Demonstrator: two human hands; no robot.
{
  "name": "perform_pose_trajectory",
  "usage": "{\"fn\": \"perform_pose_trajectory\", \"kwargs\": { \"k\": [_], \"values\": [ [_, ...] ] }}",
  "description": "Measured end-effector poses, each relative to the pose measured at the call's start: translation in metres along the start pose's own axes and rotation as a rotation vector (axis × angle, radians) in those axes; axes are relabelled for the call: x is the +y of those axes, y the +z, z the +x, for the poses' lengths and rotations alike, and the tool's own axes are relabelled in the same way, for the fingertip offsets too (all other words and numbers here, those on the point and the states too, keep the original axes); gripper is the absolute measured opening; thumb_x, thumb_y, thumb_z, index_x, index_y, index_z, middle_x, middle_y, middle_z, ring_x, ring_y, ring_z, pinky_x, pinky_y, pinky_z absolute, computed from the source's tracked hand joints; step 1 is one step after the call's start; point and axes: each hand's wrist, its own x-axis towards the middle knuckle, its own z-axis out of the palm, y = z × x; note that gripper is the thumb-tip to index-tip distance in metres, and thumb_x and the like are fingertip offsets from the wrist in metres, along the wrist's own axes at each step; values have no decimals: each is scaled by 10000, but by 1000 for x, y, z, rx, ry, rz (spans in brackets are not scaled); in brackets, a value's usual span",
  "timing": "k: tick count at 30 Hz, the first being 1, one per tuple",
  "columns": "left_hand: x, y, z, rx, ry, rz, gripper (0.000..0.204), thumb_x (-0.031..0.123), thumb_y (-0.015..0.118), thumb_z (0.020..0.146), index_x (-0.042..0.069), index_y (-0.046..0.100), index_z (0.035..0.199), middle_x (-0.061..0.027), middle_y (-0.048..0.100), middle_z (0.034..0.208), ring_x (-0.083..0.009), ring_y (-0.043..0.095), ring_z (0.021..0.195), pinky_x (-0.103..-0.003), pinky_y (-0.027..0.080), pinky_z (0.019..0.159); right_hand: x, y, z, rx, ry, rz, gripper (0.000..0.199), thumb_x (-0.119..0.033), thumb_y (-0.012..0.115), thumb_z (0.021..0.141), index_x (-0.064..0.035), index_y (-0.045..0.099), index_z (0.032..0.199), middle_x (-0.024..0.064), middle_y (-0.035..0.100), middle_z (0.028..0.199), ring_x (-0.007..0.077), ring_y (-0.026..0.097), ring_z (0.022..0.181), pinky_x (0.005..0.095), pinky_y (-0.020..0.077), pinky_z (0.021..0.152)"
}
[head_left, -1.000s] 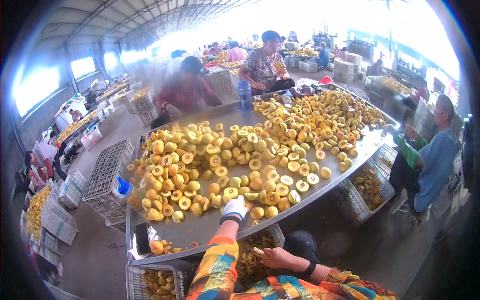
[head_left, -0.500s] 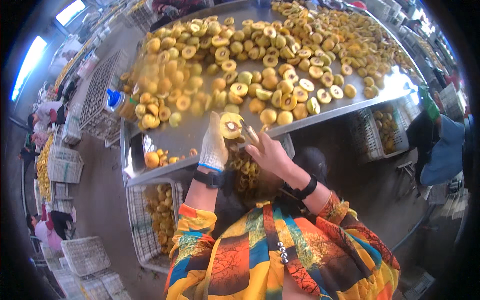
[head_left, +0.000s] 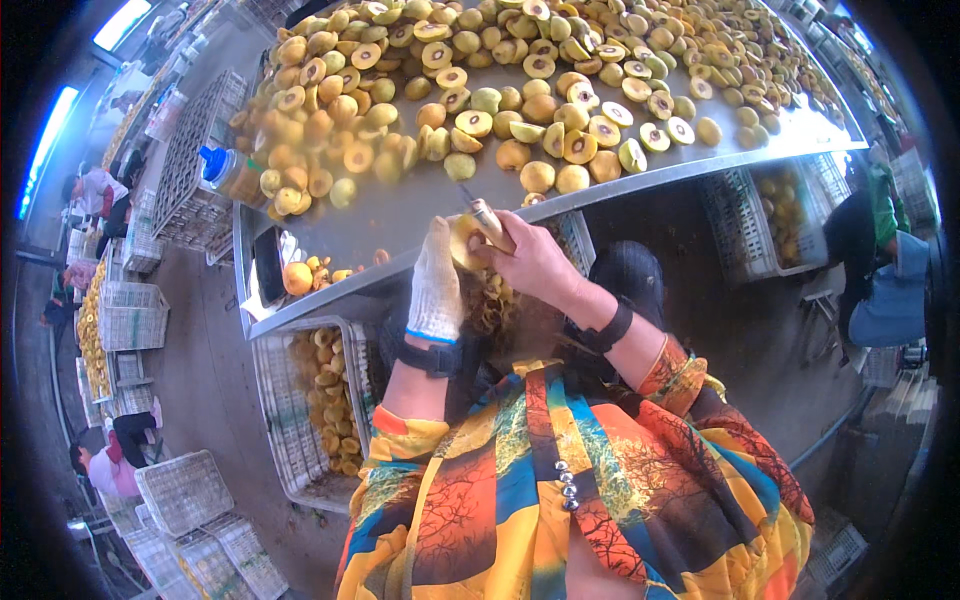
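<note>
A: Left hand [head_left: 437, 285], white glove, wrapped around a yellow fruit half [head_left: 464, 240], held just over the near edge of the steel bench [head_left: 400, 215].
B: Right hand?
A: Right hand [head_left: 535, 262] bare, closed on a small knife [head_left: 487, 222]. It sits right of the fruit, touching it.
B: Knife axis?
A: Runs up-left from the fist; blade crosses the fruit's top. Both hands equally close, fruit between them.

Long metal table [head_left: 400, 215], shiny top, raised rim. Heaped with yellow-orange fruit [head_left: 520, 70], whole and halved, pits showing. Bare strip along near edge. Few loose whole fruit [head_left: 298, 277] at near-left corner. Blue-capped bottle [head_left: 222, 170] at left edge.
</note>
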Motion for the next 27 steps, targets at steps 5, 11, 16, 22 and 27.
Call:
{"fn": "perform_pose_trajectory", "kwargs": {
  "k": [5, 11, 16, 22, 27],
  "values": [
    [17, 4, -12, -33, -172, -205, 428, 488, 459, 888, 86, 557, 997, -38, 587, 879, -159, 579, 762, -280, 474, 615, -1, 0, -4, 24, -22, -339, 306, -181, 611, 783, -22, 465, 1000, 220, 602, 698, 402, 593, 679, 475, 466, 601],
    [-6, -9, 1, 39, -25, -273, 274, 345, 516, 897, 81, 534, 968, -34, 559, 845, -135, 558, 748, -280, 465, 621, 6, 15, -38, -97, 18, -427, 267, -121, 594, 763, -17, 402, 917, 215, 571, 637, 412, 576, 637, 482, 451, 570],
    [-4, 2, -7, 115, 89, -162, 316, 304, 522, 903, 34, 532, 1066, -53, 576, 880, -133, 559, 754, -257, 467, 646, -4, 17, -41, -131, 116, -475, 220, -87, 551, 777, -8, 400, 917, 229, 582, 678, 399, 591, 673, 477, 461, 586],
    [-5, 3, -11, 109, 243, 30, 356, 367, 485, 911, 51, 538, 1065, -60, 594, 835, -139, 574, 682, -245, 476, 593, -12, 25, -47, -133, 136, -512, 184, -30, 517, 755, 9, 395, 888, 233, 588, 682, 400, 597, 670, 464, 477, 590],
    [-1, -4, -6, 113, 177, 94, 346, 362, 478, 915, 44, 549, 1029, -55, 590, 805, -127, 570, 655, -236, 475, 571, -8, 25, -44, -196, 115, -484, 188, -28, 515, 746, 23, 395, 882, 252, 586, 691, 414, 593, 684, 480, 471, 604]
  ]
}}
